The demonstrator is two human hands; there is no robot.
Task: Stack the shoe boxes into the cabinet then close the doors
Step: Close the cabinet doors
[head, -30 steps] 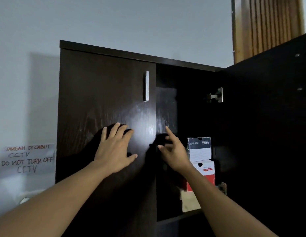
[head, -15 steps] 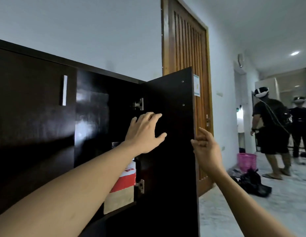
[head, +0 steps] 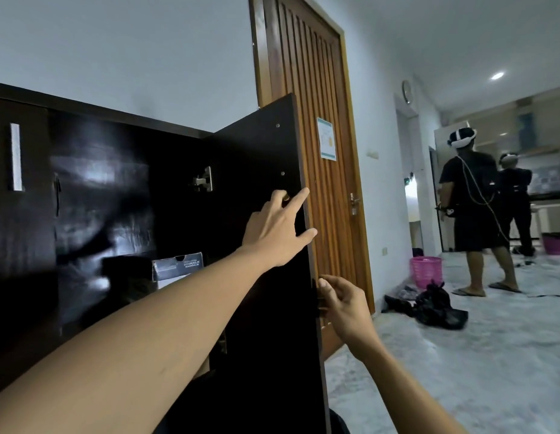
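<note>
A dark shoe box (head: 177, 265) with white lettering sits inside the cabinet (head: 103, 195), on the right-hand side of its dim interior; the forearm hides whatever lies below it. The cabinet's right door (head: 266, 308) stands swung wide open, its free edge turned toward the camera, and a metal hinge (head: 204, 180) shows at its inner side. The left hand (head: 277, 231) lies flat against the door's inner face near that edge, fingers straight and spread, gripping nothing. The right hand (head: 342, 300) is lower down at the same edge, with fingers and thumb curled onto it. The left door (head: 18, 245) is closed, its silver handle (head: 15, 156) upright. Behind the open door stands a wooden room door (head: 303, 89) bearing a paper notice (head: 326, 139). Farther off on the pale floor (head: 460, 371) are a pink basket (head: 426, 270), a black bag (head: 438, 305) and two people (head: 472, 198) wearing headsets.
</note>
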